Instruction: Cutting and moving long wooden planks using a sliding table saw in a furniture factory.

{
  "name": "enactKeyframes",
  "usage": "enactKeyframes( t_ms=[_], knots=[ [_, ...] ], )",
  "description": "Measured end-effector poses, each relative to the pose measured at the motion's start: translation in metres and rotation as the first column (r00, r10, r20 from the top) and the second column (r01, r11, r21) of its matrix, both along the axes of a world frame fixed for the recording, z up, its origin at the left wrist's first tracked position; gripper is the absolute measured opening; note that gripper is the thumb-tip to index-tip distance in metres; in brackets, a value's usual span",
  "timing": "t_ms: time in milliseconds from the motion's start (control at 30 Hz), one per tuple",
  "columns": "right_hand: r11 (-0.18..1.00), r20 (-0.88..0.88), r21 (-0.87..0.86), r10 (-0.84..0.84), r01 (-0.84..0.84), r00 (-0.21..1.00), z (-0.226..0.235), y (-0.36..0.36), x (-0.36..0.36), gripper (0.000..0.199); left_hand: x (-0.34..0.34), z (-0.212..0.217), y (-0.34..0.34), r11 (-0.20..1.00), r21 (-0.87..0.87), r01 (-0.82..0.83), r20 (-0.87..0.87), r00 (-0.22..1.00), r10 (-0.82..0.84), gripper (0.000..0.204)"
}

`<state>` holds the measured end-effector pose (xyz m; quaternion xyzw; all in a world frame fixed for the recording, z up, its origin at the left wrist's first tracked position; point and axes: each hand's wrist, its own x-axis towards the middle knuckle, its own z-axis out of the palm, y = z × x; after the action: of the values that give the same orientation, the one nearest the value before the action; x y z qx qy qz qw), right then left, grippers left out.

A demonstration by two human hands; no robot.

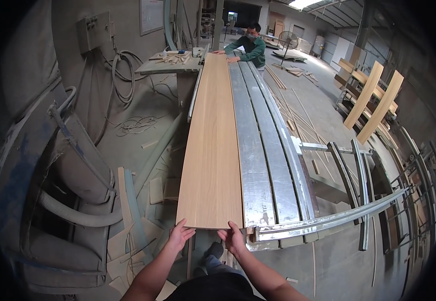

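Note:
A long light-brown wooden board [210, 145] stretches away from me along a metal saw table [258, 185]. My left hand [180, 235] grips the board's near end at its left corner, thumb on top and fingers underneath. At the right corner of the same end, my right hand [233, 238] holds on in the same way. A co-worker in a green top [253, 49] leans over the far end, with both hands at the board there.
Left of the board, a side table [173, 64] carries wood scraps. A slatted metal frame [363, 175] juts out at right, by a long fence rail [328, 216]. Offcuts [133, 241] and cables [140, 124] litter the floor. Two planks [366, 98] lean on a rack.

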<state>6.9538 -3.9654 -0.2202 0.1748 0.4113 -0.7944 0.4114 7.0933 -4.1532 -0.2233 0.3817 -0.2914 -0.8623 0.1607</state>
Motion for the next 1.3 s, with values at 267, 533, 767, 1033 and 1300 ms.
enactKeyframes(
  t_ms=[267,533,767,1033,1300],
  knots=[
    [0.995,0.023,-0.101,-0.007,0.01,1.0,0.024,-0.004,0.009,0.045,-0.02,0.035,-0.043,0.976,-0.08,0.203,0.106,0.975,-0.194,0.059],
    [0.994,0.014,-0.003,-0.108,0.108,0.994,0.023,-0.007,0.007,0.044,-0.023,0.04,-0.041,0.925,-0.183,0.332,0.193,0.935,-0.297,0.059],
    [0.995,0.001,-0.064,-0.08,0.08,0.997,0.016,0.007,0.017,0.042,-0.01,0.036,-0.029,0.929,-0.175,0.326,0.189,0.937,-0.294,0.06],
    [0.995,0.027,-0.076,-0.059,0.061,0.998,0.003,0.017,0.029,0.048,0.007,0.03,-0.02,0.936,-0.15,0.317,0.173,0.941,-0.291,0.058],
    [0.995,0.034,-0.08,-0.058,0.06,0.998,0.008,0.025,0.035,0.047,0.01,0.036,-0.011,0.94,-0.141,0.31,0.173,0.943,-0.285,0.056]
  ],
)
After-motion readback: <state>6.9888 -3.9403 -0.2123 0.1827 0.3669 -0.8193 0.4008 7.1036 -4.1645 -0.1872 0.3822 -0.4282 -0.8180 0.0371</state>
